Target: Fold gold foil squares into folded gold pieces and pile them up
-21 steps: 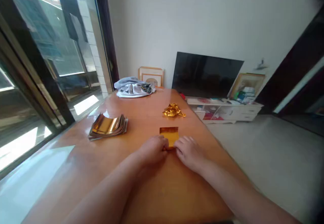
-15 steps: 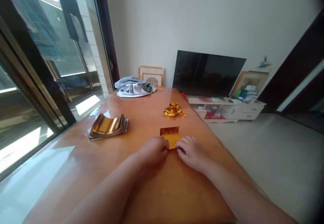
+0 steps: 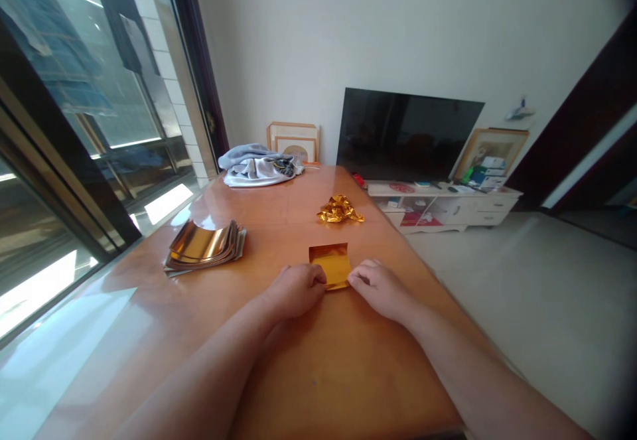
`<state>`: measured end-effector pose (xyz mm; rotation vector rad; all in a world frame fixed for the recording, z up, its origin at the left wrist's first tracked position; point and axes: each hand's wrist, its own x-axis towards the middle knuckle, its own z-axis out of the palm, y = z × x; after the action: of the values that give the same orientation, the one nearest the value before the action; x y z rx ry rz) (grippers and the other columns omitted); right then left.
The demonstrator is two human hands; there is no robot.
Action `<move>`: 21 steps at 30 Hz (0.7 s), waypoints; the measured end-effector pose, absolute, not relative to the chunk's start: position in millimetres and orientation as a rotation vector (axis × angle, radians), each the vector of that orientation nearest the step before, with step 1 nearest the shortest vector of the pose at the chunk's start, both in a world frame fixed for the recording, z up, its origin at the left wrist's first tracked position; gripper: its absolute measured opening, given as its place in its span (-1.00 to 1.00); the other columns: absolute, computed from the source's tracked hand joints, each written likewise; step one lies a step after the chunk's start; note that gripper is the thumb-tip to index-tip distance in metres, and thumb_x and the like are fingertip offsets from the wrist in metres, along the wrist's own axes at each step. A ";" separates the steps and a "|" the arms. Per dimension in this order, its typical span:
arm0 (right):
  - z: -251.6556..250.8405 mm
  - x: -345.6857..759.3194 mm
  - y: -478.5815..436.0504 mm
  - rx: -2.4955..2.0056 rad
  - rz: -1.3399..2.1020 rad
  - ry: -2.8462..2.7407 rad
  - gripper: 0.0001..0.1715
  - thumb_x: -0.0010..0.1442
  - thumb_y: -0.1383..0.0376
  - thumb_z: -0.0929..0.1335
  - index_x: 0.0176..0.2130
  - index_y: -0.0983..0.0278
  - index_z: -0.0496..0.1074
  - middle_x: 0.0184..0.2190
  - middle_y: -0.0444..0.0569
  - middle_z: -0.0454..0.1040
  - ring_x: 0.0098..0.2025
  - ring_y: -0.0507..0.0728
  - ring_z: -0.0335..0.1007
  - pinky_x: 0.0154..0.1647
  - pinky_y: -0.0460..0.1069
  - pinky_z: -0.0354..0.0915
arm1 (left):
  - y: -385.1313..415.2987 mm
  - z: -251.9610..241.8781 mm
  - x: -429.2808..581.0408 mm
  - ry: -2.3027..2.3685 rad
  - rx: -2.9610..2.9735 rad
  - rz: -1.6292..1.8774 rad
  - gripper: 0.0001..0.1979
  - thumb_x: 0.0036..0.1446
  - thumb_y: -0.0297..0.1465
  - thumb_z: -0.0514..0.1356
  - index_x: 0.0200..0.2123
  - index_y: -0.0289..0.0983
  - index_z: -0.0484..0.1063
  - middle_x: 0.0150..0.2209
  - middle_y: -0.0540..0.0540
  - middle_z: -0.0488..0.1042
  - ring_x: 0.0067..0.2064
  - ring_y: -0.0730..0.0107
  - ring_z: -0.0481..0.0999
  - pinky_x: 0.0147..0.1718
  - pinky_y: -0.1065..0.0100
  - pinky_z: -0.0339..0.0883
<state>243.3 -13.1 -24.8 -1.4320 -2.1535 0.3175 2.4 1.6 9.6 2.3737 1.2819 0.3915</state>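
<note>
At far left, near the window side, a stack point(image 3: 204, 247) of gold sheets lies on the surface point(image 3: 279, 373), its top sheets curling up. It has not shifted since half a second ago. Behind it, at the far end, a grey cloth point(image 3: 259, 168) is bunched in front of two frames point(image 3: 293, 141) leaning on the wall.

The left hand point(image 3: 296, 289) rests on the surface near the middle. Its fingers are curled in, with the tips closed on the near-left corner of a single gold sheet point(image 3: 331, 265). A moment earlier this hand reached further over the near edge; it has since drawn back a little to the left, so more of that edge shows.

The sheet lies flat between the two hands, just beyond the knuckles. A darker, mirror-like strip runs along its far edge and the nearer part is matte yellow — whether that strip is a fold standing up I cannot tell. The sheet itself has hardly moved.

Further back and a touch to the right, a crumpled foil point(image 3: 340, 210) sits alone, well apart from the hands, just as before.

The right hand point(image 3: 381, 287) mirrors the left, its fingers bent and the tips closed on the near-right corner. In the earliest frame the two hands nearly met over the sheet; now a gap lies between them.

Beyond the right edge of the surface stands a dark TV point(image 3: 408, 138) on a low white cabinet point(image 3: 448, 204). The whole view has tipped slightly, so the TV sits a little higher in the frame than before.
</note>
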 end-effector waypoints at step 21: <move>-26.9 240.4 -5.2 -1.599 0.371 -2.007 -0.80 0.20 0.23 0.35 -0.45 0.22 0.44 -0.40 -0.10 0.48 -0.34 0.07 0.34 -0.38 -0.07 0.10 | 9.6 5.8 0.2 1.353 2.286 0.363 -0.83 0.07 -0.43 0.10 -0.31 -0.20 0.49 -0.28 -0.04 0.57 -0.31 0.35 0.48 -0.38 0.40 0.22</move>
<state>240.4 -5.2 -26.9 -1.5987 -2.0074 0.3708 0.2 9.6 5.8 2.2860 1.3534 0.3630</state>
